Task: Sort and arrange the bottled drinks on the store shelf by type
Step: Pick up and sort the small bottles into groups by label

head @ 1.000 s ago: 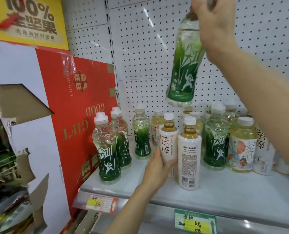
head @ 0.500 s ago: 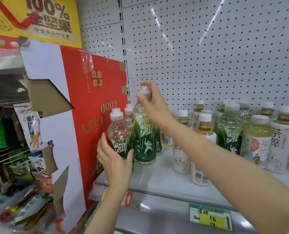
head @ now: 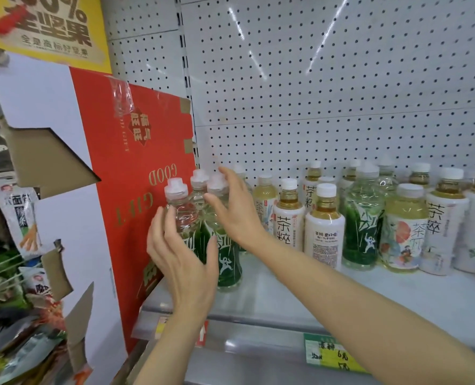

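- At the left end of the white shelf [head: 369, 295], hard against a red gift carton [head: 125, 195], a cluster of clear bottles with green labels [head: 228, 262] stands upright, their white caps close together.
- Both hands frame this cluster with straight, spread fingers, gripping nothing.
- The left hand [head: 183, 268] is in front of the cluster, palm towards the bottles, fingertips at the shoulder of the nearest one; whether it actually touches cannot be told.
- The right hand [head: 236, 212] reaches in from the right, fingers wide beside the caps, close to or against the rightmost green bottle of the cluster.
- To the right stand white-labelled tea bottles [head: 324, 232] with amber liquid, upright in loose rows.
- Among them is another green-labelled bottle [head: 362, 226], apart from the cluster, with a pale yellow bottle bearing a fruit picture [head: 404, 237] just beside it.
- A yellow-green price tag [head: 331, 354] sits on the shelf's front edge.
- White pegboard [head: 314, 93] backs the shelf.
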A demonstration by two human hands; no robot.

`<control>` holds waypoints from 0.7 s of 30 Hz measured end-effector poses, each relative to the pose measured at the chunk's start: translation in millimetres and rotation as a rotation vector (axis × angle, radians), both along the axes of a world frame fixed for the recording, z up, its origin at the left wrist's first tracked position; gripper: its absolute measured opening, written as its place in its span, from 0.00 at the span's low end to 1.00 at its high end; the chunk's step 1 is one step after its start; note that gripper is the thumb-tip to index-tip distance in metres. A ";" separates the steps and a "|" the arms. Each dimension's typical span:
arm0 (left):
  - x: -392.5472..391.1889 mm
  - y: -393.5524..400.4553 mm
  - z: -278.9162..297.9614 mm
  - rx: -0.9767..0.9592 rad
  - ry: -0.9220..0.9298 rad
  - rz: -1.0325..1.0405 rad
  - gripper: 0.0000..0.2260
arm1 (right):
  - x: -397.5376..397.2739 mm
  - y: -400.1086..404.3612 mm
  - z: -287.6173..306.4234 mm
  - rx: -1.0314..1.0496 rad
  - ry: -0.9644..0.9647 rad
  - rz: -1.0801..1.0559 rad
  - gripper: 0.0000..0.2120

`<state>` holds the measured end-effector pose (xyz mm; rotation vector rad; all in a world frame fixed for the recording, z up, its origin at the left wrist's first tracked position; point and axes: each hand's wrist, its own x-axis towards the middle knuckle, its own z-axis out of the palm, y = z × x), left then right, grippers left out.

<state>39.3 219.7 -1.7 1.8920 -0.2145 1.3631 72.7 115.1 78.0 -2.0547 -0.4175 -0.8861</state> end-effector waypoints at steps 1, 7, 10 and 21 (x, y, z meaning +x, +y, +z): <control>-1.0 -1.2 10.0 0.018 -0.046 -0.020 0.37 | -6.2 -6.0 -0.9 -0.026 0.016 -0.002 0.31; 19.4 -17.3 102.5 0.309 -0.037 -0.076 0.22 | -52.3 -77.4 -15.8 -0.423 -0.459 -0.273 0.21; 51.2 -51.1 150.5 0.564 0.139 -0.114 0.21 | -59.0 -115.1 -16.3 -0.535 -0.562 -0.464 0.18; 165.9 -167.3 178.2 1.405 0.792 0.016 0.25 | -81.2 -156.0 -39.3 -0.331 -0.177 -0.340 0.38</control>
